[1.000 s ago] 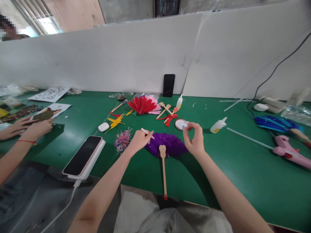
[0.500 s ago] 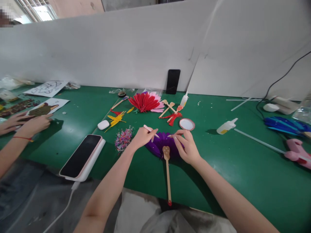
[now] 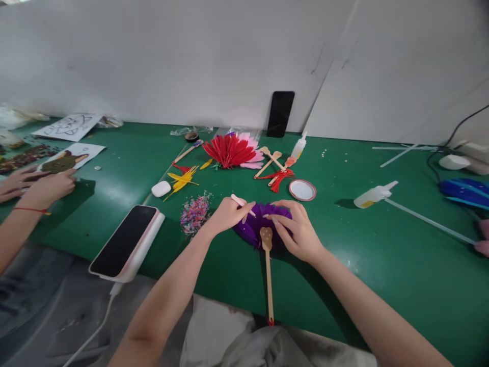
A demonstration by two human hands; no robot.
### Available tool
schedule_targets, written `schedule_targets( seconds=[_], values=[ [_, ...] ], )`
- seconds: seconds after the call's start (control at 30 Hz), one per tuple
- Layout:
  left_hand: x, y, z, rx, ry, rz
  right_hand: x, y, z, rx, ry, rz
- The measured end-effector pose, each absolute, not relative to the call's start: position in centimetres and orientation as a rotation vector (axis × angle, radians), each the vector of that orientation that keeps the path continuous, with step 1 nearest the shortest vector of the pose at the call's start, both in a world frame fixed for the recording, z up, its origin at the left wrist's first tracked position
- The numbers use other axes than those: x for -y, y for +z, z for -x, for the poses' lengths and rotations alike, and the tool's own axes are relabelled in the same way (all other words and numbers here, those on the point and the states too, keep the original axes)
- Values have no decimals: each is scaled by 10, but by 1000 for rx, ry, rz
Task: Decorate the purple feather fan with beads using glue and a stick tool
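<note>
On the green counter (image 3: 344,244) lies a purple feather fan (image 3: 255,229), its wooden handle (image 3: 269,280) running back toward the person, the end reaching the counter's near edge. The left hand (image 3: 227,214) rests at the fan's left edge, fingers closed around a thin pink stick (image 3: 241,203) whose tip points over the feathers. The right hand (image 3: 296,232) lies on the fan's right half, fingers spread loosely and pressing down on the feathers, gripping nothing that I can see.

Just left of the fan is a small heap of coloured sequins (image 3: 194,211), and farther left a phone (image 3: 124,242) on a white pad. Behind the fan, to its right, sits a round white lid (image 3: 302,189); straight behind lies a red feather fan (image 3: 228,151). Well to the fan's right a small glue bottle (image 3: 374,194) lies on its side. Far to the left, another person's hands (image 3: 38,183) rest on a picture sheet.
</note>
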State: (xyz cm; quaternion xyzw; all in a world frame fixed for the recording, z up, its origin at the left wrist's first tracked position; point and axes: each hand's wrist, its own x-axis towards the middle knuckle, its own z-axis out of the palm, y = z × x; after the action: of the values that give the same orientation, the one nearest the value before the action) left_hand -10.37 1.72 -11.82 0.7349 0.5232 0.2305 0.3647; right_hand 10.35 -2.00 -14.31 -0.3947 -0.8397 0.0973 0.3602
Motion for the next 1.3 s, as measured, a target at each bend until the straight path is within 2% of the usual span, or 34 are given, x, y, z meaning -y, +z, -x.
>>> schedule_targets(
  seconds=[1.3],
  values=[
    [-17, -127, 100, -1415, 593, -1831, 23, -141, -98, 2375, 246, 1031]
  ],
)
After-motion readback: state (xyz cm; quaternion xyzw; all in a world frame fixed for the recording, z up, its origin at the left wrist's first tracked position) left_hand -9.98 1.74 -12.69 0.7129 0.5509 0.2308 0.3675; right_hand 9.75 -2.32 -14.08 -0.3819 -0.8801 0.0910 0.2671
